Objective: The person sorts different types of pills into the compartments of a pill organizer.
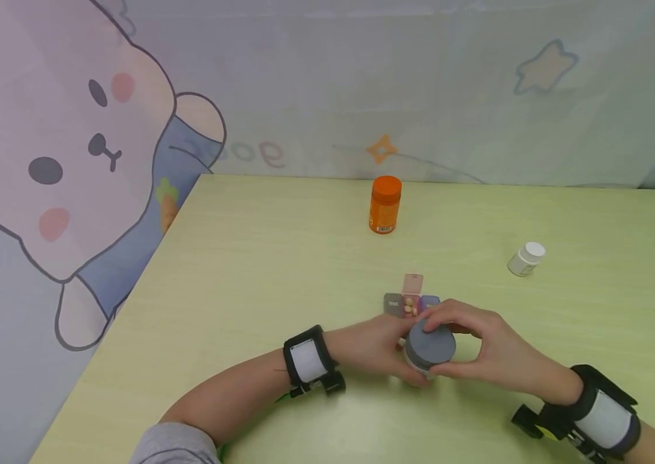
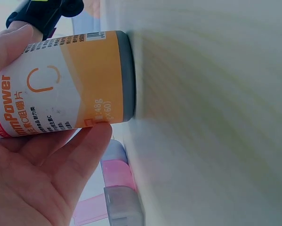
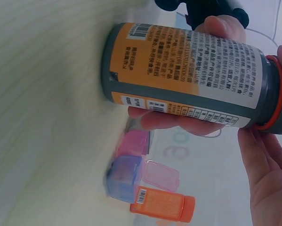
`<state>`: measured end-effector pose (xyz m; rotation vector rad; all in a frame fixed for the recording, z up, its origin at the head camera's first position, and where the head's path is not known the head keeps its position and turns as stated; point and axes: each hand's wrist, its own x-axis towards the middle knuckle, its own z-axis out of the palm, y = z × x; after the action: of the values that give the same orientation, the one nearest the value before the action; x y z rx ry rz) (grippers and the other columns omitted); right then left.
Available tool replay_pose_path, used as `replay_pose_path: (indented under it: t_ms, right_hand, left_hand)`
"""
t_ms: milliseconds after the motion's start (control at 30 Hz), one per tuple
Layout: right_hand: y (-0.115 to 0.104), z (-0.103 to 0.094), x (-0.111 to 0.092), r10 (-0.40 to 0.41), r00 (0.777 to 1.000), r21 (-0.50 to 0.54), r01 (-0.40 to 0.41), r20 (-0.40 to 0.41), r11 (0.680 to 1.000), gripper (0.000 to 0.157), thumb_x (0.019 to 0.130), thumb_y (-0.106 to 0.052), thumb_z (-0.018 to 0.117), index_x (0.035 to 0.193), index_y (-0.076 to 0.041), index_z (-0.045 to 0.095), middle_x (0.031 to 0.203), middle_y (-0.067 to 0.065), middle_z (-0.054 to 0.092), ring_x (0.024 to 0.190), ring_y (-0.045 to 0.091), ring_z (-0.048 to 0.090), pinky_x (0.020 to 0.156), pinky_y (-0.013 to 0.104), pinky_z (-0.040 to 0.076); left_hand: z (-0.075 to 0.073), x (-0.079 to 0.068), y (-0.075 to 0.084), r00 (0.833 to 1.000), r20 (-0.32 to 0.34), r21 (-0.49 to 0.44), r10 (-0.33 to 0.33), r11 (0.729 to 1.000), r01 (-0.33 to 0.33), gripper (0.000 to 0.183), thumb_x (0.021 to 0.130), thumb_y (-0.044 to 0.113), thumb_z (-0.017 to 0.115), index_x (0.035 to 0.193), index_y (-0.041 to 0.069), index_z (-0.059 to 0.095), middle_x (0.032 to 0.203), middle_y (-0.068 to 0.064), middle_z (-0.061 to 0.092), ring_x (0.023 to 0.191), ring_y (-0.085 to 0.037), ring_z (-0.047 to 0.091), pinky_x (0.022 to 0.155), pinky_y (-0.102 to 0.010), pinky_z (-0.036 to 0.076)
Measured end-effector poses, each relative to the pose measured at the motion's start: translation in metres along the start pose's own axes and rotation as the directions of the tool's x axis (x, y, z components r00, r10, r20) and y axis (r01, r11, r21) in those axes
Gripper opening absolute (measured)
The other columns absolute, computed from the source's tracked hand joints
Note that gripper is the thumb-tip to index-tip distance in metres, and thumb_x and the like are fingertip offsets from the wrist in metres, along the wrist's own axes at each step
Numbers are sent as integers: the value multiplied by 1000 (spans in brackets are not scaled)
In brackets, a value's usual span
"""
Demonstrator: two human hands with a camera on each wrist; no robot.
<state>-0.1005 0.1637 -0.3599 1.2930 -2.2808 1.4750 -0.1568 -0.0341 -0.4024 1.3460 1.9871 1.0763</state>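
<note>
A grey vitamin bottle (image 3: 178, 75) with an orange and white label stands upright at the table's near side, its base close over or on the surface. My left hand (image 1: 375, 345) grips the bottle's body from the left. From the right, the fingers and thumb of my right hand (image 1: 495, 351) hold the grey cap (image 1: 433, 341). A red ring (image 3: 274, 94) shows just under the cap in the right wrist view. Right behind the hands lies a small pill organizer (image 1: 393, 305) with grey, pink and blue compartments. Its pink lid (image 1: 413, 283) is raised, and several tablets (image 1: 411, 307) lie inside.
An orange bottle (image 1: 385, 205) with an orange cap stands toward the table's back edge. To the right is a small white bottle (image 1: 527, 259). A printed cloth (image 1: 304, 84) hangs behind the pale yellow-green table (image 1: 281, 258).
</note>
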Motion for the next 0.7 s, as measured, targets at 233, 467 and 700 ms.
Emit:
replay_pose_path:
  t_ms: [233,467,700]
  right_hand:
    - [-11,2,5,42,999,-30,-42,-8,999,54,57,-3,81,102,-10,52,105,6,54,96,14,52,81,25,43]
    - [-10,6,0,78,997,21,-78,-9,997,66,61,-4,79,119,-3,46,120,13,50,113,20,45,90,26,37]
    - [6,3,-19,82,995,9,-81,-55,997,69,63,8,73,125,0,44,120,12,51,114,18,46,91,26,37]
  left_hand:
    - [0,-1,-1,1000,-1,16,-8,1000,8,65,73,36,73,127,20,40,113,16,52,101,3,46,87,-17,34]
    - [2,-1,-4,998,-31,2,49,999,-49,63,73,34,73,126,19,41,117,15,48,105,2,43,89,-19,33]
    - [3,-1,-4,999,-27,12,17,1000,-17,64,73,34,73,126,18,41,114,15,51,105,4,45,89,-18,33]
